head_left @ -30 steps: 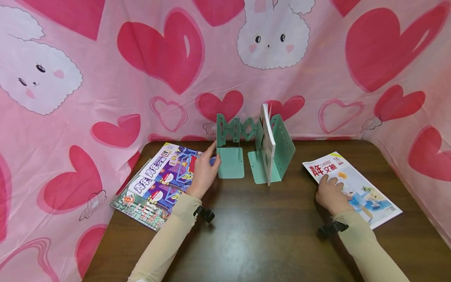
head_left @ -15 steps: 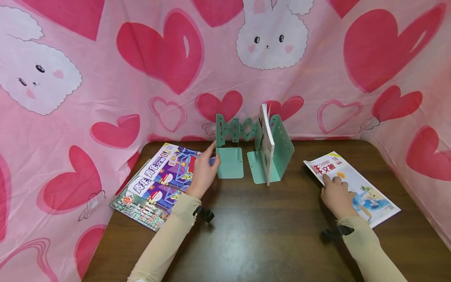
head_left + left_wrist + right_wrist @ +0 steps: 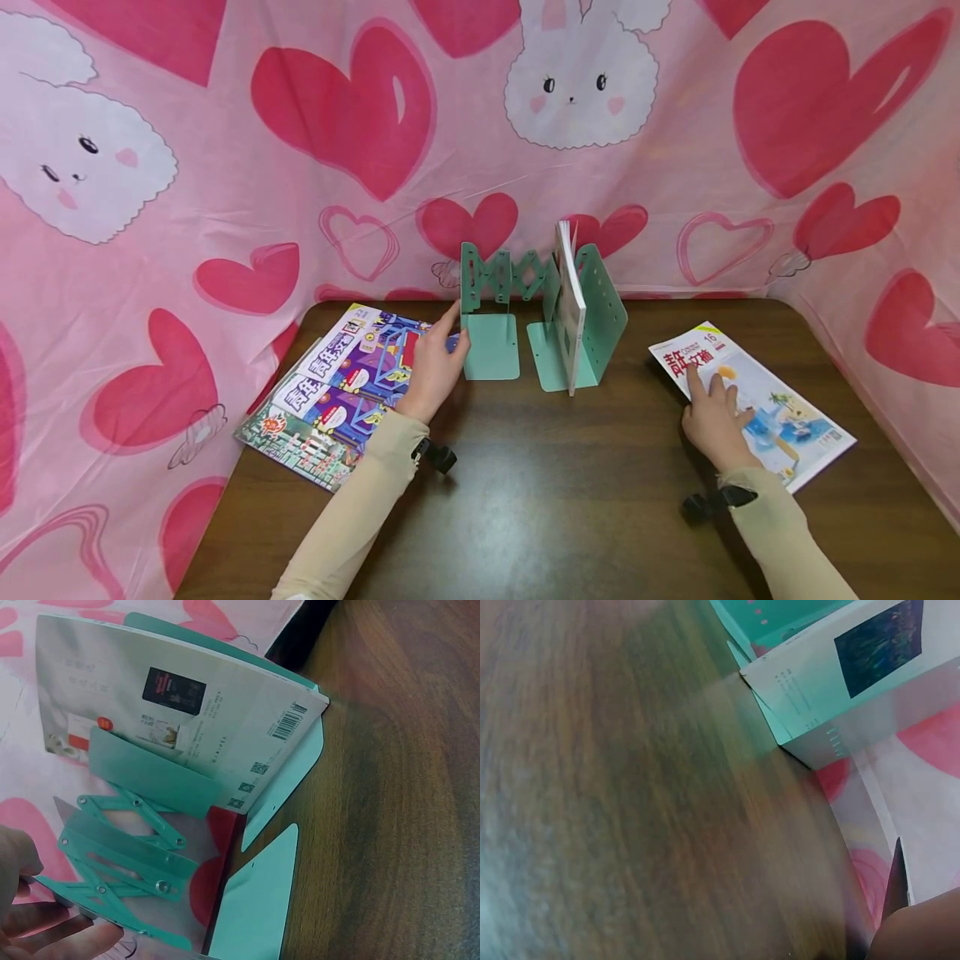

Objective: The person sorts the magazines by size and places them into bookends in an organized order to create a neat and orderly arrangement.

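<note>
A green expandable bookend (image 3: 491, 346) stands at the back middle of the table. One magazine (image 3: 572, 321) stands upright by its right end plate. My left hand (image 3: 433, 362) holds the bookend's left end plate; in the left wrist view the fingers (image 3: 64, 937) and thumb lie on either side of its edge. At the right, my right hand (image 3: 716, 425) grips the left edge of a white magazine (image 3: 780, 408) with a beach picture, fingers spread over its cover. The thumb is hidden in the head view. Only a bit of this hand (image 3: 922, 930) shows in the right wrist view.
Several overlapping magazines (image 3: 322, 392), purple and green, lie at the left of the brown wooden table (image 3: 555, 500), partly behind the left hand. Pink heart-patterned cloth (image 3: 480, 167) hangs close behind and beside the table.
My right hand has shifted slightly right and its fingers have changed place on the cover. The white magazine has turned a little. The left hand and the bookend look unmoved.
</note>
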### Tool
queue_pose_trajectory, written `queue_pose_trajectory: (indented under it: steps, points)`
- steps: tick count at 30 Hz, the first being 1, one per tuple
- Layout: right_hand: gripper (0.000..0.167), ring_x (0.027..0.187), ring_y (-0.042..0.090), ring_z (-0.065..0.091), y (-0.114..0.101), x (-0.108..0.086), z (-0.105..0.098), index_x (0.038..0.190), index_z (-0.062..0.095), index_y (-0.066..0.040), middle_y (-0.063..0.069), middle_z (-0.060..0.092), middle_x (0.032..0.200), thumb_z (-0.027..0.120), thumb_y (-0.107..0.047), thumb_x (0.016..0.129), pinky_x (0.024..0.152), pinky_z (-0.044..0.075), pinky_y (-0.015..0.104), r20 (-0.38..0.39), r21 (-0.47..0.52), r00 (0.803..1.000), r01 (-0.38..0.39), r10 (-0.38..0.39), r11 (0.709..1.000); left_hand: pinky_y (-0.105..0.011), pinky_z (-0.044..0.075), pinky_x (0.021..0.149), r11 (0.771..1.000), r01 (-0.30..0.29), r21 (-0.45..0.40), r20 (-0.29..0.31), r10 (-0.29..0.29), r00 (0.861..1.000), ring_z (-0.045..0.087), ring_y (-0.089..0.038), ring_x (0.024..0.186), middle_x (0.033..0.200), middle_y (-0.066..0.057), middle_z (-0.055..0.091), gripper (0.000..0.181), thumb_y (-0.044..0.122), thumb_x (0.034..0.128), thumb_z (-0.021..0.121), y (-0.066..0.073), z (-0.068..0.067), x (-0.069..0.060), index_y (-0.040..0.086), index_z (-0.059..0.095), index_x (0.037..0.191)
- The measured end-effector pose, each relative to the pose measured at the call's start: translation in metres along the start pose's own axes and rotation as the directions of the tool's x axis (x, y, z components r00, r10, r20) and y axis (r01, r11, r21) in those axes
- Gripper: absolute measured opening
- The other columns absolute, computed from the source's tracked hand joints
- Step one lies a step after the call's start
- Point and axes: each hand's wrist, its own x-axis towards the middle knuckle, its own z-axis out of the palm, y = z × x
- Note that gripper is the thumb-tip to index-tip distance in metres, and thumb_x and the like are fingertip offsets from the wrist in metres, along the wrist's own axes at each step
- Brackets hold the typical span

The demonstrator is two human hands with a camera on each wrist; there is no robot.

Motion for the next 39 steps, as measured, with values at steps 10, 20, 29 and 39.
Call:
queue_pose_trajectory:
  steps: [10, 20, 29, 39]
  points:
    - [0.068, 0.136, 0.080, 0.010, 0.000, -0.006, -0.002, 0.161, 0.022, 0.001, 0.052, 0.018, 0.151, 0.046, -0.002, 0.097, 0.096, 0.006, 0.096, -0.051, 0.016, 0.998, 0.023, -0.022, 1.000, -0.049, 0.055, 0.096, 0.998, -0.050, 0.026, -0.045, 0.051, 0.998, 0.066, -0.032, 0.123, 0.141, -0.015, 0.065, 0.051, 0.011, 0.1012, 0.064, 0.001, 0.002, 0.001, 0.010, 0.055, 0.152]
    - [0.071, 0.136, 0.071, 0.027, -0.010, -0.018, -0.002, 0.163, 0.023, -0.002, 0.047, 0.029, 0.151, 0.047, 0.001, 0.097, 0.095, 0.021, 0.092, -0.182, 0.065, 0.979, 0.100, -0.087, 0.993, -0.050, 0.053, 0.103, 0.999, -0.034, 0.014, -0.030, 0.034, 0.999, 0.065, -0.033, 0.126, 0.143, -0.015, 0.064, 0.051, 0.013, 0.1021, 0.063, 0.000, 0.002, 0.002, 0.008, 0.054, 0.152]
    - [0.073, 0.139, 0.062, 0.035, -0.019, -0.023, -0.009, 0.163, 0.026, -0.002, 0.044, 0.034, 0.152, 0.047, 0.009, 0.095, 0.112, 0.029, 0.073, -0.360, 0.174, 0.918, 0.244, -0.169, 0.954, -0.050, 0.052, 0.106, 0.999, -0.030, 0.015, -0.030, 0.030, 0.999, 0.064, -0.033, 0.127, 0.143, -0.015, 0.063, 0.052, 0.012, 0.1018, 0.064, 0.000, 0.001, 0.002, 0.008, 0.054, 0.152]
    - [0.073, 0.145, 0.056, 0.033, -0.034, -0.032, -0.018, 0.167, 0.023, -0.010, 0.034, 0.032, 0.161, 0.040, 0.006, 0.098, 0.118, 0.025, 0.070, -0.394, 0.250, 0.911, 0.236, -0.124, 0.939, -0.050, 0.051, 0.108, 1.000, -0.019, -0.001, -0.013, 0.019, 1.000, 0.062, -0.033, 0.130, 0.146, -0.013, 0.062, 0.053, 0.015, 0.1027, 0.064, 0.001, 0.000, 0.001, 0.010, 0.052, 0.154]
